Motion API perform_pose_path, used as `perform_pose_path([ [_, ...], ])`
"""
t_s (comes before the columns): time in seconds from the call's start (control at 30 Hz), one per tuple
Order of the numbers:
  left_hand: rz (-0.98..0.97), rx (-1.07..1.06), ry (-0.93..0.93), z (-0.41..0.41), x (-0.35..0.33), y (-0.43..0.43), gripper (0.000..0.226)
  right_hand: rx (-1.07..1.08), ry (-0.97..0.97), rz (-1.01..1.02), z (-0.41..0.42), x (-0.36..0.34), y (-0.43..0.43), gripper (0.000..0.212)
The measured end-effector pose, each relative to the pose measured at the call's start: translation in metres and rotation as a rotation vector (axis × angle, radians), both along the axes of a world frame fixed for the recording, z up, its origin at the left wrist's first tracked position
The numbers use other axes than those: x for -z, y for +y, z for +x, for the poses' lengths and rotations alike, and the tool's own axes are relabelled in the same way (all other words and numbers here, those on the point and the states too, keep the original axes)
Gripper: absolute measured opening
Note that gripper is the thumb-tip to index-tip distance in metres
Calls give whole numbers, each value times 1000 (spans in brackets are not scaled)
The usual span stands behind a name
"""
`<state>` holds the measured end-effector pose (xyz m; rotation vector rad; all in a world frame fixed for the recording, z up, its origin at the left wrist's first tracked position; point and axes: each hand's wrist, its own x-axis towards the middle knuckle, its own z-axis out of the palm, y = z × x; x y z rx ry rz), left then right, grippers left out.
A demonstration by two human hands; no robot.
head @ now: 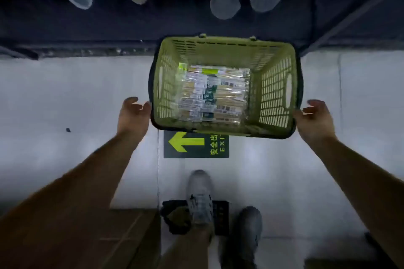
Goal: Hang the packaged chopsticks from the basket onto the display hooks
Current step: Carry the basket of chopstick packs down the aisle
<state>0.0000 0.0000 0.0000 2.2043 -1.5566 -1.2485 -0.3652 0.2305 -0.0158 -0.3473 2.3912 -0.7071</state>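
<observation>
A green plastic basket (275, 91) stands on the pale floor in front of a dark display rack. Several clear packs of chopsticks (213, 91) lie flat in its bottom. My left hand (133, 116) is beside the basket's left rim with loosely curved fingers, the thumb at or just off the rim. My right hand (314, 118) is beside the right rim in the same loose curve. Neither hand holds anything. No display hooks can be made out in the dark rack.
Grey sock-like goods (225, 0) hang along the top of the dark rack (87, 28). A green exit arrow sign (195, 145) is stuck to the floor under the basket's near edge. My shoes (200, 196) stand below, with a brown cardboard box (122, 240) at lower left.
</observation>
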Motion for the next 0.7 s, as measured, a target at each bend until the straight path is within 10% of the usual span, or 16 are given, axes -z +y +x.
perform_pose_path([
  [0.37,-87,-3,107,-39,88,-63,26,87,103,-49,-24,69,-43,27],
  [0.7,-103,56,-9,-20,-22,-25,28,182,121,-52,4,-42,-8,30],
])
